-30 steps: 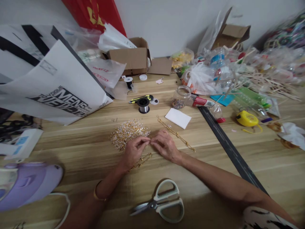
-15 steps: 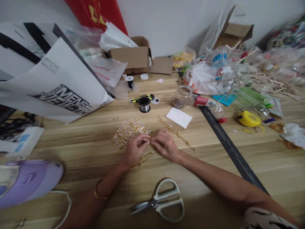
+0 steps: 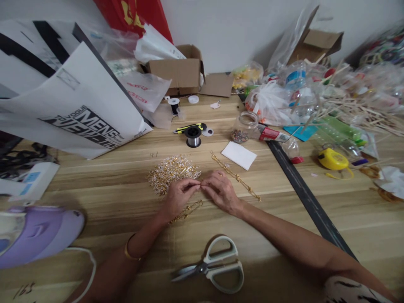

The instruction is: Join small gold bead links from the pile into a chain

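My left hand [image 3: 180, 195] and my right hand [image 3: 221, 191] meet fingertip to fingertip over the wooden table. Both are closed in a pinch, and what lies between the fingers is too small to make out. Just beyond my left hand spreads a pile of small gold and clear beaded pieces [image 3: 172, 170]. A gold chain [image 3: 186, 211] lies below the left fingers, partly covered by that hand. Another gold chain [image 3: 236, 176] stretches along the table to the right of my right hand. Scissors [image 3: 214, 265] with pale handles lie partly spread between my forearms.
Beyond the pile stand a wire spool [image 3: 193, 137], a yellow-black cutter [image 3: 186, 128] and a jar of beads [image 3: 244, 128]. A folded white paper [image 3: 239, 155] lies near the right chain. A purple iron [image 3: 41, 235] is at left; a yellow tape measure [image 3: 333, 159] is at right.
The view has shifted slightly, so the background sits a little further right. My hands keep nearly the same pinched pose, fingertips together.
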### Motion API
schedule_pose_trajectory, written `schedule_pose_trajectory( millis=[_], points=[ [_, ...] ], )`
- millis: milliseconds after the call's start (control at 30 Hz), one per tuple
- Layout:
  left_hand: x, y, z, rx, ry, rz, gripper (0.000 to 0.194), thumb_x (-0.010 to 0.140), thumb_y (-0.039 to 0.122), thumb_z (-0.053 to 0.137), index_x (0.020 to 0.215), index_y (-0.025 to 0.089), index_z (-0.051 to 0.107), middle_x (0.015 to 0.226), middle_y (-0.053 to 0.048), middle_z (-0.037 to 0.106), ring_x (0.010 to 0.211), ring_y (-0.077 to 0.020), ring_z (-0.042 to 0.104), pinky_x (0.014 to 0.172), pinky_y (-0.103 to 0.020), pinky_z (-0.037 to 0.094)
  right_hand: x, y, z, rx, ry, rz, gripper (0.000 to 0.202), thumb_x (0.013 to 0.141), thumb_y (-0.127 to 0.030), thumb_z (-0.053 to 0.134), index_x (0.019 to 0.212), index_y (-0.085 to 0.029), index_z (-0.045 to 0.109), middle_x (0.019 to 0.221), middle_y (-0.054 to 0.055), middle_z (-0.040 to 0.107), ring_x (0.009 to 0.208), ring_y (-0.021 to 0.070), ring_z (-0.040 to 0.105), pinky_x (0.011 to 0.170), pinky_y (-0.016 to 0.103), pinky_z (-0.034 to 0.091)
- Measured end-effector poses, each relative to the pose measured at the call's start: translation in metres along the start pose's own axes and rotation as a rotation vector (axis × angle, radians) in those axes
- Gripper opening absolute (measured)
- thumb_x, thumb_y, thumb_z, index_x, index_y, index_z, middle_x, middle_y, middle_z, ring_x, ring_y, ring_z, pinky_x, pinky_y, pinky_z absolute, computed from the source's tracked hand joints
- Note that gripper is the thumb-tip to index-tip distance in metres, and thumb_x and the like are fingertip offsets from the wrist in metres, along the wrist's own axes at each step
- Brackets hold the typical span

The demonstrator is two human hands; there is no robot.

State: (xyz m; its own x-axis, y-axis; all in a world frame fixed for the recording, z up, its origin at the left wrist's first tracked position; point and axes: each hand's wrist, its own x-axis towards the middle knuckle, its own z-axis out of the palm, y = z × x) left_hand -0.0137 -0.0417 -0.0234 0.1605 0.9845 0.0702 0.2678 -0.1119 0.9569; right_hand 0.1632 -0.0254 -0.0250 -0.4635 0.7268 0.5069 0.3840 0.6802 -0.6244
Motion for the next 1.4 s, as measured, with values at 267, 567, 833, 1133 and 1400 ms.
schedule_pose_trajectory(
  millis=[267, 567, 833, 1133, 1400],
  points=[
    [0.001, 0.004, -0.002, 0.078, -0.044, 0.005, 0.012, 0.08, 0.024, 0.057, 0.077, 0.014, 0.063, 0.069, -0.002, 0.063, 0.066, -0.0124, 0.058, 0.063, -0.023, 0.045, 0.001, -0.001, 0.0, 0.002, 0.004, 0.033, 0.009, 0.088, -0.022, 0.048, 0.084, -0.02, 0.056, 0.077, 0.003, 0.061, 0.076, 0.0163, 0.053, 0.08, 0.034, 0.036],
    [0.001, 0.005, -0.004, 0.094, 0.007, 0.019, 0.012, 0.08, 0.025, 0.056, 0.075, 0.015, 0.06, 0.068, -0.001, 0.06, 0.065, -0.0122, 0.056, 0.062, -0.022, 0.044, -0.001, -0.002, -0.001, -0.087, 0.031, 0.054, 0.018, 0.072, -0.018, 0.053, 0.09, -0.019, 0.05, 0.083, 0.006, 0.055, 0.08, 0.0206, 0.05, 0.074, 0.035, 0.038],
    [0.0, 0.008, -0.002, 0.24, 0.008, 0.09, 0.008, 0.079, 0.019, 0.055, 0.076, 0.015, 0.061, 0.071, -0.002, 0.064, 0.066, -0.0129, 0.058, 0.064, -0.023, 0.045, 0.0, -0.005, -0.002, -0.038, 0.067, -0.002, 0.028, 0.08, -0.025, 0.057, 0.107, -0.02, 0.049, 0.1, 0.008, 0.058, 0.095, 0.0225, 0.051, 0.082, 0.039, 0.041],
    [-0.001, 0.012, -0.002, 0.419, 0.007, 0.192, 0.008, 0.079, 0.015, 0.054, 0.074, 0.017, 0.06, 0.068, 0.0, 0.063, 0.063, -0.0121, 0.057, 0.061, -0.022, 0.044, -0.001, -0.001, -0.002, -0.086, -0.031, -0.041, 0.01, 0.088, -0.02, 0.049, 0.089, -0.02, 0.059, 0.081, 0.003, 0.062, 0.079, 0.0172, 0.052, 0.083, 0.037, 0.036],
    [0.0, 0.01, -0.003, 0.414, 0.015, 0.19, 0.009, 0.08, 0.018, 0.054, 0.074, 0.018, 0.061, 0.068, 0.0, 0.063, 0.063, -0.0121, 0.057, 0.062, -0.022, 0.044, 0.001, -0.001, -0.001, -0.102, -0.044, 0.009, 0.013, 0.089, -0.022, 0.046, 0.084, -0.02, 0.059, 0.078, 0.004, 0.06, 0.078, 0.0177, 0.051, 0.082, 0.036, 0.035]
  ],
)
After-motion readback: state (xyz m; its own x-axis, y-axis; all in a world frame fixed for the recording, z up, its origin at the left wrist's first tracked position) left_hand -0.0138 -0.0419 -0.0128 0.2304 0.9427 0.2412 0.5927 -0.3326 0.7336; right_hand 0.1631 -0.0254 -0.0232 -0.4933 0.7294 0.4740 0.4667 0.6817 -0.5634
